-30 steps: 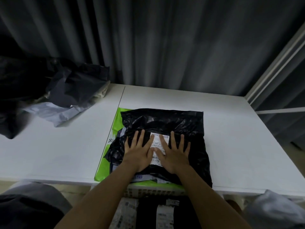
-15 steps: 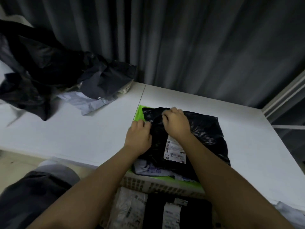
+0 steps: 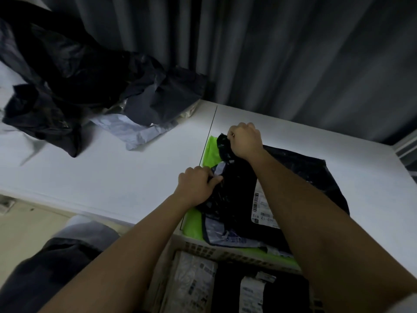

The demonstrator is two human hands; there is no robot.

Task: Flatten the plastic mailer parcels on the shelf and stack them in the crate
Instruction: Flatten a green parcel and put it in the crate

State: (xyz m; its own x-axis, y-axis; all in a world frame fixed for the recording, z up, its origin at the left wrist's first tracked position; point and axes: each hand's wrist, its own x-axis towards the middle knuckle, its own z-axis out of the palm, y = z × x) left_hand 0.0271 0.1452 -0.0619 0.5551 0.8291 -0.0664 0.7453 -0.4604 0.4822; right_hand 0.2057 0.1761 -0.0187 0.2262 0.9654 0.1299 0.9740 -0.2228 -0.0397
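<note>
Dim, bluish cast, edges blurred (wide-angle)

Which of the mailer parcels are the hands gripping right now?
The black mailer with the white label, lying on the green sheet. The left hand and right hand grip its left edge; the pile lies untouched.

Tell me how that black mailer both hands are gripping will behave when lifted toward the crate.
The black mailer is creased, glossy film, so it will probably sag between the left hand and right hand. It lies fairly flat, suggesting light contents. The glossy film may slide on the green mailer beneath.
</note>
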